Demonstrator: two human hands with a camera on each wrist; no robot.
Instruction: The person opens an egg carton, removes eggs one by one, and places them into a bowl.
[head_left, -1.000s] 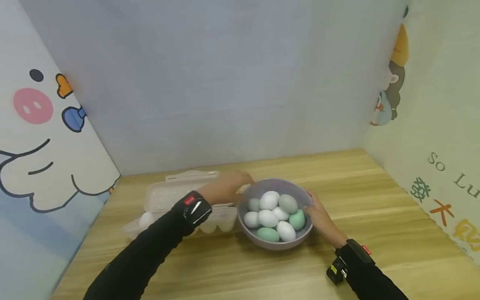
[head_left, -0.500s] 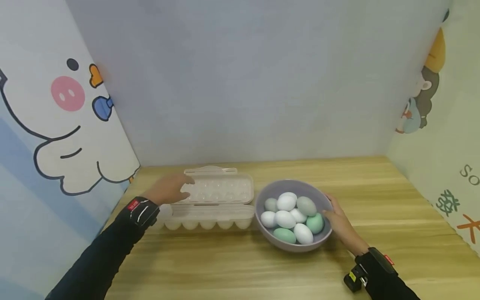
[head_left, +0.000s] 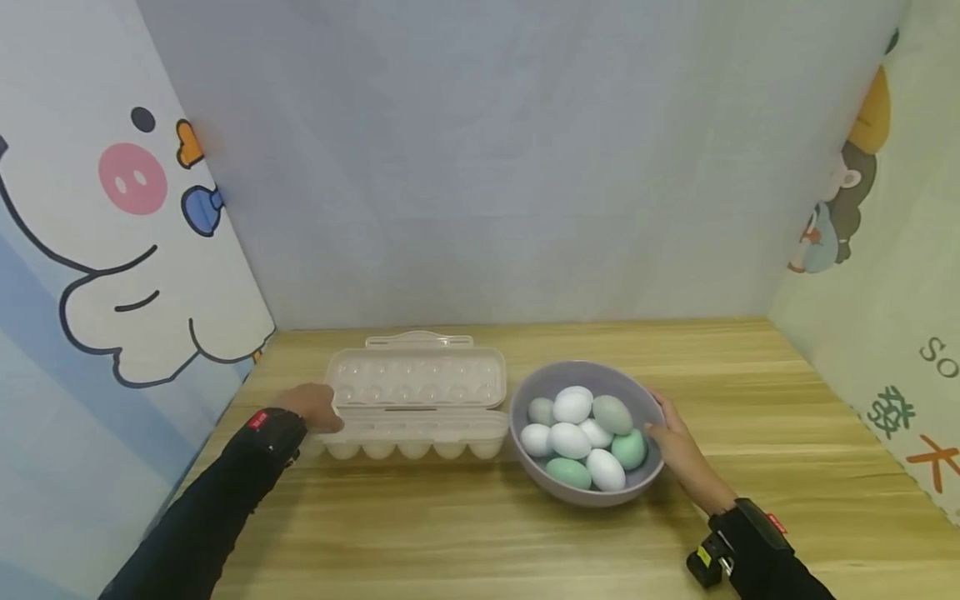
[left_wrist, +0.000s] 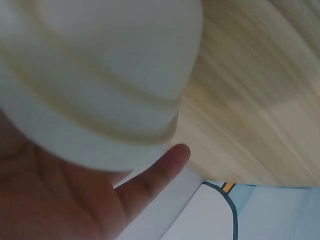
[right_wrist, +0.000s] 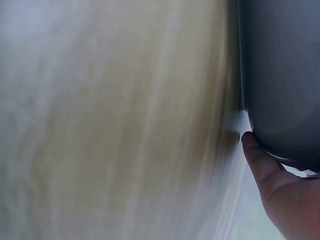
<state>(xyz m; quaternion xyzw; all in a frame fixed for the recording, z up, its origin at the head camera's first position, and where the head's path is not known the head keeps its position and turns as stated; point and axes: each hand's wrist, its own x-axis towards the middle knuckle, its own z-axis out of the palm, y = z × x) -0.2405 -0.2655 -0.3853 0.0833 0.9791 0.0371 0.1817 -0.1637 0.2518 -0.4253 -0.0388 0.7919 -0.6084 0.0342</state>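
A clear plastic egg carton (head_left: 417,377) lies open on the table, lid folded back and its row of cups nearer the person. My left hand (head_left: 309,406) grips the carton's left end. In the left wrist view, the carton's rounded end (left_wrist: 110,85) rests against the palm (left_wrist: 60,205), and one finger extends past it. Right of the carton stands a grey-purple bowl (head_left: 592,497) heaped with white, grey-green and mint-green eggs (head_left: 570,440). My right hand (head_left: 678,446) holds the bowl's right rim, thumb over the edge; the right wrist view shows a finger against the bowl's outer wall (right_wrist: 285,75).
The wood-grain table (head_left: 450,542) meets a pale back wall (head_left: 480,167). Cartoon-printed panels rise at the left (head_left: 135,250) and right (head_left: 862,292). A dark strap with a small camera (head_left: 705,562) sits on the right wrist.
My left hand has moved left from beside the bowl, over the carton, and down onto its left end. My right hand has stayed on the bowl's rim. The head view has shifted.
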